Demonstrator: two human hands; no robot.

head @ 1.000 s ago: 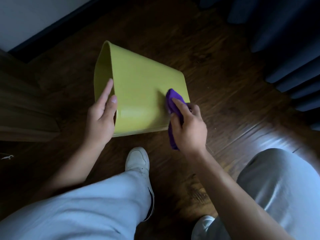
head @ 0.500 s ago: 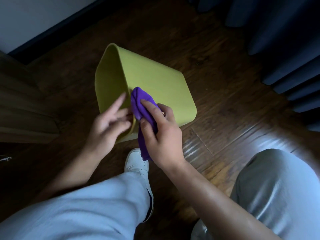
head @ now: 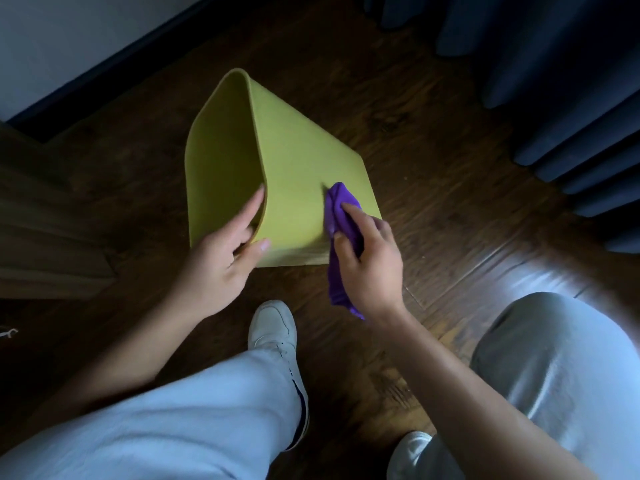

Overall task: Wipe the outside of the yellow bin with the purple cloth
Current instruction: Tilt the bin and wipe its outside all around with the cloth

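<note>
The yellow bin (head: 294, 161) lies on its side on the dark wood floor, its open mouth facing left. My left hand (head: 225, 258) grips the near rim, fingers inside the mouth and thumb on the outer wall. My right hand (head: 370, 261) holds the bunched purple cloth (head: 341, 202) and presses it on the bin's upper outer wall near the base end. A tail of the cloth hangs below my wrist.
Dark blue curtain folds (head: 571, 109) hang at the right. A wooden furniture piece (head: 41, 216) stands at the left beside a white wall with dark skirting (head: 104, 64). My legs and a white shoe (head: 273, 327) fill the foreground.
The cloth and my right hand have slid right along the bin's outer wall, from the rim toward the base. My left hand has re-gripped the rim, and the bin has turned slightly.
</note>
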